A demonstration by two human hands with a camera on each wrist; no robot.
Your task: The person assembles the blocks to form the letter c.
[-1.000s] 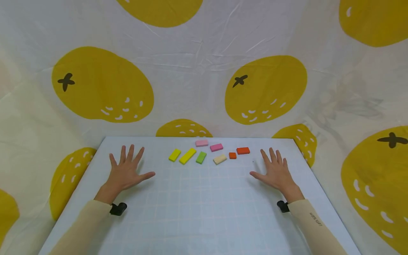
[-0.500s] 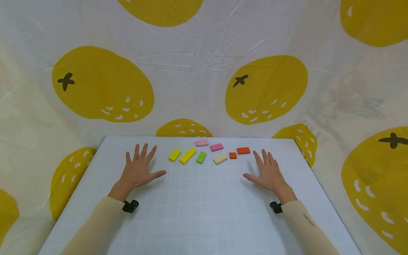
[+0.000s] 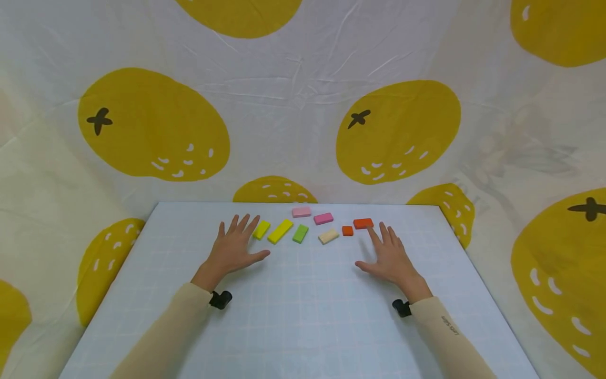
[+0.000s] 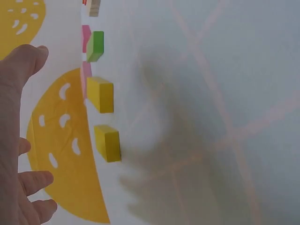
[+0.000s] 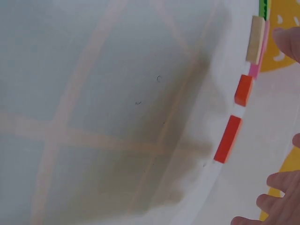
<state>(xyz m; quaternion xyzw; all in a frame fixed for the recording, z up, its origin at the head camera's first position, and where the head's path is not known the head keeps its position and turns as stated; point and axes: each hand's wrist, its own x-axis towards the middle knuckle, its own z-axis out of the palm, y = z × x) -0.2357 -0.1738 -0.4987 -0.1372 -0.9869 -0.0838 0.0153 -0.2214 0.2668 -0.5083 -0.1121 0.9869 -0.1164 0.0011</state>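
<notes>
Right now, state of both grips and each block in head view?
Left grip: open, empty
Right grip: open, empty
Short yellow block: flat, diagonal
Long yellow block: flat, diagonal
Green block: flat, diagonal
Light pink block: flat, crosswise
Dark pink block: flat, slightly angled
Cream block: flat, diagonal
Small orange block: flat
Red block: flat, crosswise

Mid-frame, the blocks (image 3: 300,233) are yellow, green, pink, cream, orange and red. The tabletop (image 3: 307,316) below is pale blue, pink-gridded. Yellow fruits (image 3: 153,126) pattern the white backdrop (image 3: 279,126) above.

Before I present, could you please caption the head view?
Left hand and right hand hover over a pale table near eight small colorful blocks.
</notes>
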